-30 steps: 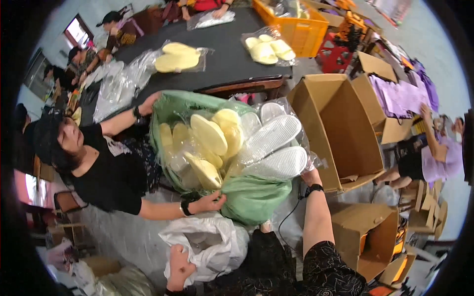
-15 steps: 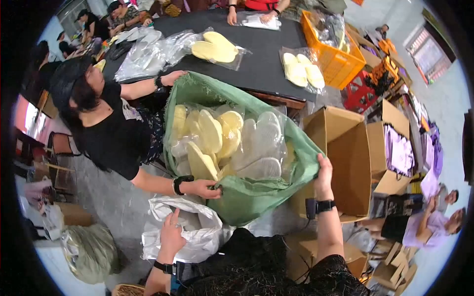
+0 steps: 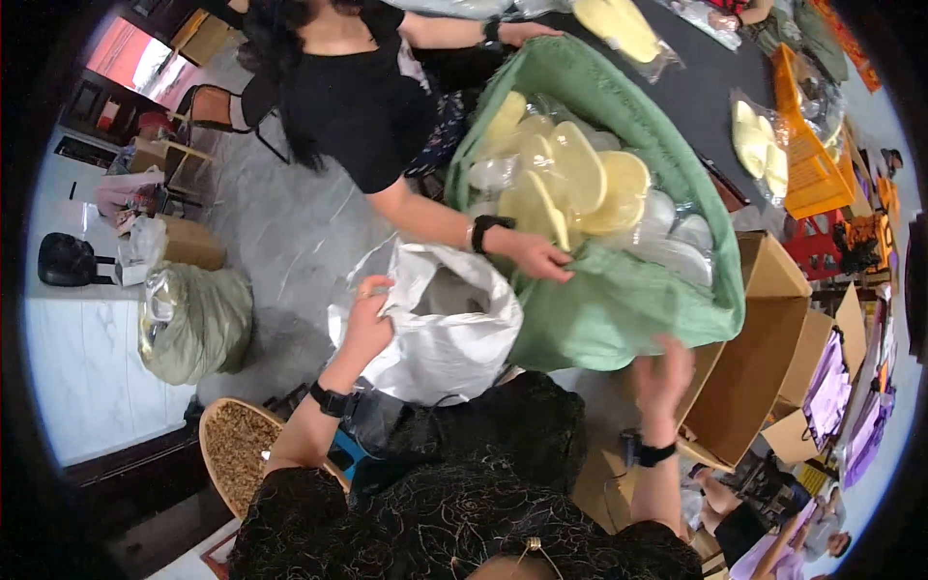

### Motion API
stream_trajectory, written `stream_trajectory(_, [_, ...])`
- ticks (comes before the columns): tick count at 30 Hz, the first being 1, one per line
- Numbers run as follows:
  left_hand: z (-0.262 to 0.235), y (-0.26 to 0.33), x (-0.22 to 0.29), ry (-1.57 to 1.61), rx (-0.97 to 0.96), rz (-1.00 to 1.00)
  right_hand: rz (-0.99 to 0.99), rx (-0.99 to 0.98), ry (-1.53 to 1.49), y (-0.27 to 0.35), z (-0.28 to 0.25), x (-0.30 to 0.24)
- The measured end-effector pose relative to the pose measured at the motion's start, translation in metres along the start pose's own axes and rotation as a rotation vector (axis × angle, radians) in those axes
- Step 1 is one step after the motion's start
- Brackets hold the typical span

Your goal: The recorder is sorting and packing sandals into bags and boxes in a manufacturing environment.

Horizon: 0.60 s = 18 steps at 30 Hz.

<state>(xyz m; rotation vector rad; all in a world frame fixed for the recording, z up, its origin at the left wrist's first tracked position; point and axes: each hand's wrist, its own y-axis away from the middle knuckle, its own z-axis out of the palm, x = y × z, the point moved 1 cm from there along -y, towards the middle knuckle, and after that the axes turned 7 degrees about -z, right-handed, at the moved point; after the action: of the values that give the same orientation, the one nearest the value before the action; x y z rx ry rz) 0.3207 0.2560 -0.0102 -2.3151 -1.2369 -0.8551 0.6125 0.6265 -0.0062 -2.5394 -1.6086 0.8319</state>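
My left hand (image 3: pixel 370 319) is closed on the rim of a white woven sack (image 3: pixel 440 353), which stands with its mouth gaping in front of me. My right hand (image 3: pixel 664 382), blurred, has its fingers stretched up just below the near right side of a large green woven sack (image 3: pixel 619 309), apparently off its cloth. Inside the green sack lie several pale yellow slippers (image 3: pixel 577 169) and white slippers (image 3: pixel 674 259), bagged in clear plastic. A co-worker's hand (image 3: pixel 543 257) grips the near rim of the green sack; the other hand (image 3: pixel 527 33) is at its far rim.
A dark table (image 3: pixel 696 87) with bagged slippers (image 3: pixel 759 145) stands beyond the green sack. To the right are an orange crate (image 3: pixel 812 159) and open cardboard boxes (image 3: pixel 744 377). A filled greenish bag (image 3: pixel 198 324) and an oval basket (image 3: pixel 237 449) stand at left.
My right hand has let go of the green sack's right edge and drawn back toward me. My left hand has taken the white sack's rim. The view has turned left.
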Motion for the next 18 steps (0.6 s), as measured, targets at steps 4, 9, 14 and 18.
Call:
stream_trajectory(4, [-0.003, -0.003, 0.008, 0.183, -0.207, -0.188, -0.275, -0.544, -0.485, 0.02, 0.12, -0.127])
stream_trajectory(9, [0.03, 0.048, 0.023, 0.138, -0.392, -0.063, -0.137, -0.443, -0.886, 0.057, 0.22, -0.27])
stream_trajectory(14, [0.021, 0.086, -0.014, 0.053, -0.6, 0.081, 0.131, -0.411, -0.93, 0.071, 0.269, -0.309])
stream_trajectory(18, [-0.065, 0.059, -0.047, 0.247, -0.515, 0.184, 0.365, -0.429, -0.935, 0.068, 0.292, -0.31])
